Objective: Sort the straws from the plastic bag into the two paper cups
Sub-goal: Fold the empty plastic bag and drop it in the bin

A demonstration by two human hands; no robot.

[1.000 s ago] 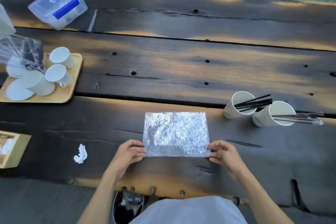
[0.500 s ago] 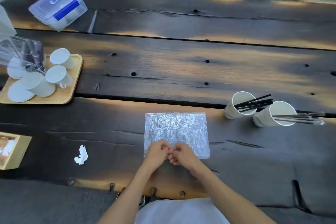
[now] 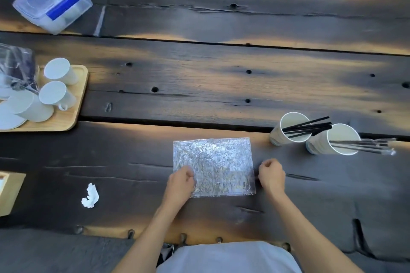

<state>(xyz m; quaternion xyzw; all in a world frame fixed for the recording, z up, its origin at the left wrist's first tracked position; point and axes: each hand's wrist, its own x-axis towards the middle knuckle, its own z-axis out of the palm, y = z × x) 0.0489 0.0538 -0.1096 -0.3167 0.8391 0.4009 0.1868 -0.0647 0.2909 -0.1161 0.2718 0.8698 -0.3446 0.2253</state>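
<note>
A crinkled clear plastic bag (image 3: 216, 166) lies flat on the dark wooden table, right in front of me. My left hand (image 3: 180, 184) rests with curled fingers on the bag's near left corner. My right hand (image 3: 271, 175) is curled at the bag's right edge and seems to pinch it. To the right stand two paper cups. The left cup (image 3: 276, 137) holds black straws (image 3: 310, 126). The right cup (image 3: 315, 145) holds clear-wrapped straws (image 3: 366, 147). I see no straws inside the bag.
A wooden tray (image 3: 75, 104) with white cups stands at the left, with another clear bag (image 3: 17, 66) leaning over it. A lidded plastic box (image 3: 53, 2) sits far left. A crumpled white scrap (image 3: 89, 196) and a wooden box (image 3: 11, 193) lie near the left front.
My hands went from the bag's near corners to meet at the middle of its near edge, then spread apart to its left and right sides. The bag stayed flat.
</note>
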